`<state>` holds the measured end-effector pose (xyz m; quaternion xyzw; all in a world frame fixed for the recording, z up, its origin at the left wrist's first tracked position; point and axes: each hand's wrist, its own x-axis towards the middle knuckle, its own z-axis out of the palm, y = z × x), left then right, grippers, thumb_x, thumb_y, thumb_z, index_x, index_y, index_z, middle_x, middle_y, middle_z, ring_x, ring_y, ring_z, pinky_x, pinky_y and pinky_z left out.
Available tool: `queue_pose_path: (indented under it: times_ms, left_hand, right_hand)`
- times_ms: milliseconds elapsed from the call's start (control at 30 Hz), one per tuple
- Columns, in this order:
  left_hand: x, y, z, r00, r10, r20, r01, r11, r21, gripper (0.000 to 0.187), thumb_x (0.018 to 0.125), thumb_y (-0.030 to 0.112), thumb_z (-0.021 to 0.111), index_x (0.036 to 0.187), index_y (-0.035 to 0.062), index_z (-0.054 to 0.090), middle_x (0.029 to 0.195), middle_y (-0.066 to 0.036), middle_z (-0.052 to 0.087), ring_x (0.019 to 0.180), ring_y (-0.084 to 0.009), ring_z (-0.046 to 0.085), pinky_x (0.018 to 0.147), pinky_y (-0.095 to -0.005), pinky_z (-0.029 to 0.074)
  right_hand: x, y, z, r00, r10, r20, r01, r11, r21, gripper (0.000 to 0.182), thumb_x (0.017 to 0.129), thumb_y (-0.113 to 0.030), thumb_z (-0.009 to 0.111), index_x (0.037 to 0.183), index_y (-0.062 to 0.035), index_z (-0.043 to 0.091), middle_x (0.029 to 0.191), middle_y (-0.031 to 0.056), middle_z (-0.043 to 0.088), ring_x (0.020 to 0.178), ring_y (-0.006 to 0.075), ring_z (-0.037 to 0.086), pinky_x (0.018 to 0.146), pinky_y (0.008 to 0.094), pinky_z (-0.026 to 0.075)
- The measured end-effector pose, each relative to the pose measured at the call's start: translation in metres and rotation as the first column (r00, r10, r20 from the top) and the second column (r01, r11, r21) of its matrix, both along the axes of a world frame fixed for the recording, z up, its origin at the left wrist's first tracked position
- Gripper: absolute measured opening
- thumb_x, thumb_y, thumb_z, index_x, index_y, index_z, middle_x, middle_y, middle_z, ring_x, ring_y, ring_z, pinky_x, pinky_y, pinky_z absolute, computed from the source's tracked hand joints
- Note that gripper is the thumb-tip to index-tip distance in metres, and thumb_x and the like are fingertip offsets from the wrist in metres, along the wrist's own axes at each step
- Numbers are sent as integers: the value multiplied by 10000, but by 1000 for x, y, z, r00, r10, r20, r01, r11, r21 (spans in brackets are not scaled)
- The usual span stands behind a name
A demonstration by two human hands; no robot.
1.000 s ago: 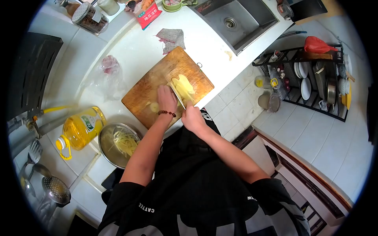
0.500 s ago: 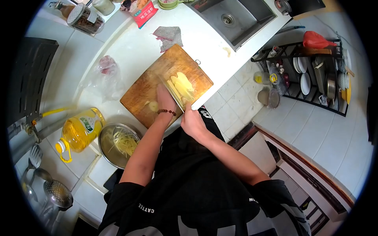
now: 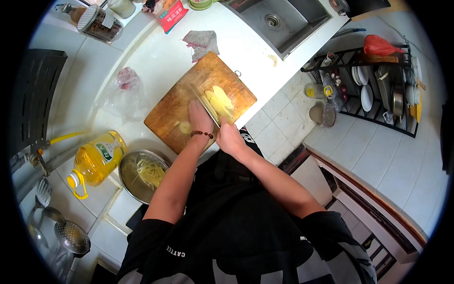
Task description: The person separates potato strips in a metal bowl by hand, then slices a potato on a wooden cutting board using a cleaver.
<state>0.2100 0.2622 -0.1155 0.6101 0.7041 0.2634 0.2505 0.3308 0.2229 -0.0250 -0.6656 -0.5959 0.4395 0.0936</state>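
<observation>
A wooden cutting board (image 3: 175, 104) lies at an angle on the counter. My right hand (image 3: 229, 137) is closed round the handle of a knife (image 3: 203, 105), whose blade points up and to the left over the board. Pale yellow slices (image 3: 219, 101) lie overlapping just right of the blade. My left hand (image 3: 200, 118), with a beaded bracelet at the wrist, rests on the board left of the blade; its fingertips are close to the blade and it is unclear whether they hold anything. A few pale pieces (image 3: 184, 127) sit left of that hand.
A metal bowl (image 3: 130, 177) with yellow strips stands at the lower left, beside an oil bottle (image 3: 97, 158). A plastic bag (image 3: 125, 97) and a grey cloth (image 3: 202, 43) lie beyond the board. Behind is a sink (image 3: 293, 23); a dish rack (image 3: 373, 118) is at right.
The knife blade has shifted slightly up and left and shows more sharply. My left hand's fingers have moved a little downward from the blade; the slices look much the same.
</observation>
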Motion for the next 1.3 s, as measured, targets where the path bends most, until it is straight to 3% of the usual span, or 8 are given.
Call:
queue_pose_path:
  times_ms: [233, 467, 767, 833, 967, 1033, 1167, 1300]
  left_hand:
    - [-1, -1, -2, 999, -34, -24, 36, 996, 81, 120, 895, 45, 574, 974, -29, 522, 1048, -264, 513, 1019, -472, 492, 888, -552, 409]
    - [2, 2, 6, 999, -28, -43, 33, 991, 133, 67, 912, -15, 524, 962, -32, 483, 1010, -255, 482, 974, -461, 490, 861, -544, 409]
    - [-1, -1, 10, 999, -30, -25, 33, 992, 122, 125, 903, 50, 597, 998, -13, 547, 1039, -251, 518, 997, -451, 503, 872, -528, 425]
    - [1, 1, 18, 987, 36, 158, -35, 999, -6, 187, 914, 90, 622, 1054, -23, 575, 1085, -249, 543, 1028, -443, 514, 891, -529, 430]
    - [1, 1, 19, 978, 71, 195, -65, 997, -40, 177, 979, 132, 592, 1077, -15, 593, 1087, -222, 559, 1038, -411, 531, 914, -515, 438]
    - [3, 3, 19, 776, 332, 536, -202, 936, -287, 239, 1047, 198, 537, 1103, -28, 592, 1113, -208, 577, 1036, -377, 578, 909, -480, 471]
    - [5, 6, 26, 701, 375, 606, -190, 918, -348, 323, 1089, 269, 483, 1113, -38, 578, 1148, -209, 590, 1029, -347, 623, 888, -446, 505]
    - [7, 5, 33, 790, 315, 526, -203, 944, -261, 339, 1081, 286, 498, 1129, -42, 572, 1167, -224, 593, 1020, -356, 636, 872, -451, 515]
  right_hand:
    - [11, -5, 1, 1000, 16, -19, -19, 988, -151, 410, 878, 29, 564, 1263, 147, 489, 887, 426, 659, 911, 583, 667, 829, 609, 549]
    - [7, 11, -43, 999, 2, -46, 0, 999, 32, 226, 844, 50, 568, 1055, 132, 561, 845, 415, 647, 893, 568, 669, 817, 596, 545]
    - [-1, -2, 20, 1000, -24, -15, 23, 999, -44, 275, 897, 25, 550, 1148, 125, 496, 841, 421, 648, 868, 578, 664, 809, 626, 534]
    - [-2, -7, 33, 999, -36, -7, 36, 996, -85, 271, 920, 9, 542, 1158, 128, 488, 823, 416, 649, 850, 579, 665, 795, 630, 534]
    - [1, -13, 45, 1000, -25, -17, 23, 993, -118, 252, 928, 4, 542, 1144, 120, 481, 818, 413, 651, 850, 575, 669, 788, 631, 534]
    - [2, -14, 43, 1000, -14, 4, 14, 993, -121, 252, 928, 6, 540, 1143, 123, 481, 818, 412, 653, 850, 575, 670, 788, 632, 533]
    - [0, -15, 37, 1000, -11, 22, 13, 994, -106, 244, 929, 10, 538, 1132, 131, 477, 816, 411, 653, 844, 575, 671, 780, 638, 531]
    - [-3, -16, 33, 999, -14, 36, 17, 994, -110, 237, 930, 9, 537, 1121, 137, 478, 811, 414, 648, 832, 576, 669, 775, 638, 530]
